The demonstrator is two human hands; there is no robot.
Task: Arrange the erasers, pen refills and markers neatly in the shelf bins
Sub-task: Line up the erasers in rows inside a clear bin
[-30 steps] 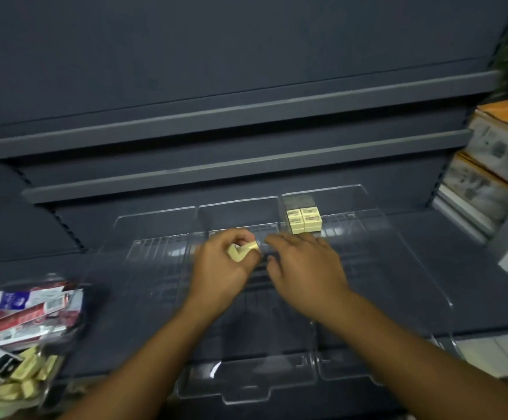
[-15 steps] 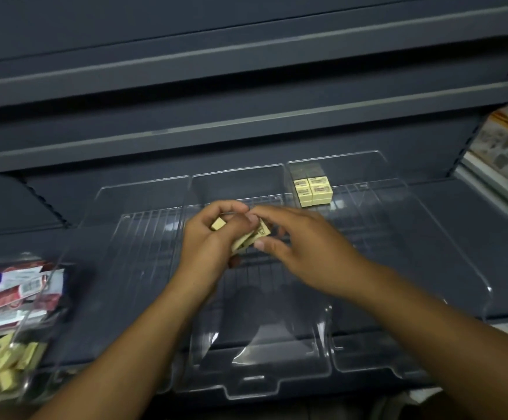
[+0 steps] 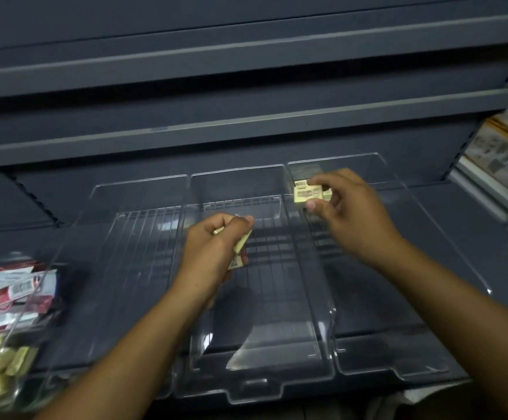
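The stacked erasers occupy the right bin at back; middle bin open.

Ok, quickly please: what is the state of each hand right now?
Left hand: closed around a few spare erasers.
Right hand: pinching a single eraser at the back of the right bin.

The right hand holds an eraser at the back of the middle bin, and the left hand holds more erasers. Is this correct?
Not quite. The head view shows the right hand holding the eraser at the back of the right bin, not the middle one. The left hand does hold more erasers.
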